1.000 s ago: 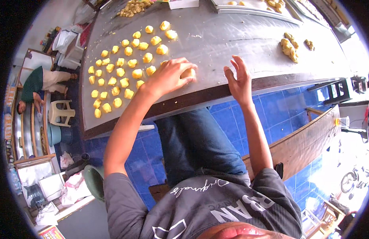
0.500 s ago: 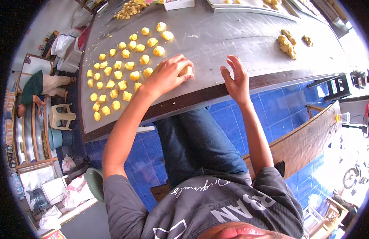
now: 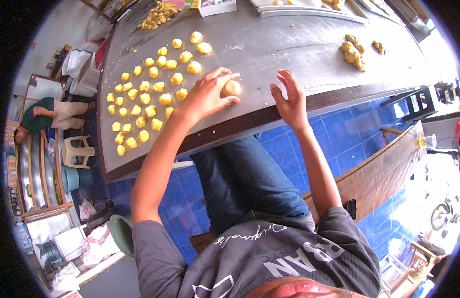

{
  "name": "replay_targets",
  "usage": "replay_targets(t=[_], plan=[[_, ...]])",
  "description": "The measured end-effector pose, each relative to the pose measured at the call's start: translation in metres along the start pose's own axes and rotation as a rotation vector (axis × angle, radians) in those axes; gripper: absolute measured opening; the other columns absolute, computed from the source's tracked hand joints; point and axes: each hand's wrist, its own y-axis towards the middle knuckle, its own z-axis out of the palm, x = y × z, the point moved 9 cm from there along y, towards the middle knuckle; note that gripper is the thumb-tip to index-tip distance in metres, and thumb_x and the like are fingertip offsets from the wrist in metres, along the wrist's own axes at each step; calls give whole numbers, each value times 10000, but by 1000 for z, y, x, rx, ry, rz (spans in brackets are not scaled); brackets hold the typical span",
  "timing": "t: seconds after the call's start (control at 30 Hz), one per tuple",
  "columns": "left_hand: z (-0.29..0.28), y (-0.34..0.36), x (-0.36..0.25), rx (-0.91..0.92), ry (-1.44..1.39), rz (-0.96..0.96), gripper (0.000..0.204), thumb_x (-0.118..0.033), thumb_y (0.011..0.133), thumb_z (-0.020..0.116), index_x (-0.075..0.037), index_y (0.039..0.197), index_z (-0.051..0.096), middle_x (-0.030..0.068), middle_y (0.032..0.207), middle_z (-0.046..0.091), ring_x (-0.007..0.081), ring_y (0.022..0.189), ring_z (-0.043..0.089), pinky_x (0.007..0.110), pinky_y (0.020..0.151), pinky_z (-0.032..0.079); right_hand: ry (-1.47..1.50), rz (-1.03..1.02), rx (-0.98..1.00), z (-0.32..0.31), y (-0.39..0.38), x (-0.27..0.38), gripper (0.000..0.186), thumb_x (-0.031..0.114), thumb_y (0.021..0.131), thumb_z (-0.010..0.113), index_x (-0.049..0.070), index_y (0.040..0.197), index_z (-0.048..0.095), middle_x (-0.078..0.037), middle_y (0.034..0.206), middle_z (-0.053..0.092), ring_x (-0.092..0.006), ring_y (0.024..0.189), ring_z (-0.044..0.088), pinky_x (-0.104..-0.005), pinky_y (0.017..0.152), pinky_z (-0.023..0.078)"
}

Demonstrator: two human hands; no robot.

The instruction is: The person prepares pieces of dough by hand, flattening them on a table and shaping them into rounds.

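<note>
My left hand (image 3: 205, 94) curves beside a round tan dough ball (image 3: 232, 89) on the grey metal tabletop (image 3: 259, 54). Its thumb and fingers are apart on either side of the ball, which shows between them; whether the palm touches it is hidden. Over the table's front edge, to the right, my right hand (image 3: 291, 102) is held open with nothing in it, thumb spread from the fingers. Many small yellow lumps (image 3: 165, 99) lie in loose rows left of my left hand, the nearest close to its wrist.
Brown dough pieces (image 3: 353, 54) lie at the table's right. A heap of small tan pieces (image 3: 158, 18), a white box (image 3: 217, 8) and a metal tray (image 3: 309, 15) are along the far side. A wooden bench (image 3: 374, 174) stands at right; a person (image 3: 46, 113) is at far left.
My left hand has loosened around the dough ball, so more of it shows. My right hand has shifted slightly left. The person at far left has changed posture.
</note>
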Motion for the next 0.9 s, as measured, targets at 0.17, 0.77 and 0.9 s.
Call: replay_targets(t=[0.17, 0.77, 0.9], plan=[[7, 5, 1, 143, -39, 1, 397, -295, 729, 697, -74, 1047, 610, 116, 1022, 578, 295, 949, 570, 371, 837, 455, 0, 26, 9, 0, 1, 3, 316, 22, 775, 590, -33, 1076, 511, -172, 1023, 564, -278, 980, 578, -343, 868, 458], [5, -10, 7, -8, -204, -171, 444, -135, 716, 712, -80, 1137, 584, 135, 1094, 607, 294, 979, 593, 362, 833, 473, -13, 13, 5, -1, 1, 1, 281, 22, 764, 591, -38, 1033, 536, -183, 1022, 569, -315, 969, 580, -340, 848, 445], [2, -16, 4, -123, -219, -74, 439, -121, 725, 700, -83, 1145, 579, 133, 1095, 610, 290, 996, 593, 356, 839, 480, -12, 5, 3, 0, 1, 4, 281, 25, 763, 589, -38, 1032, 536, -190, 1007, 573, -326, 967, 578, -347, 840, 445]])
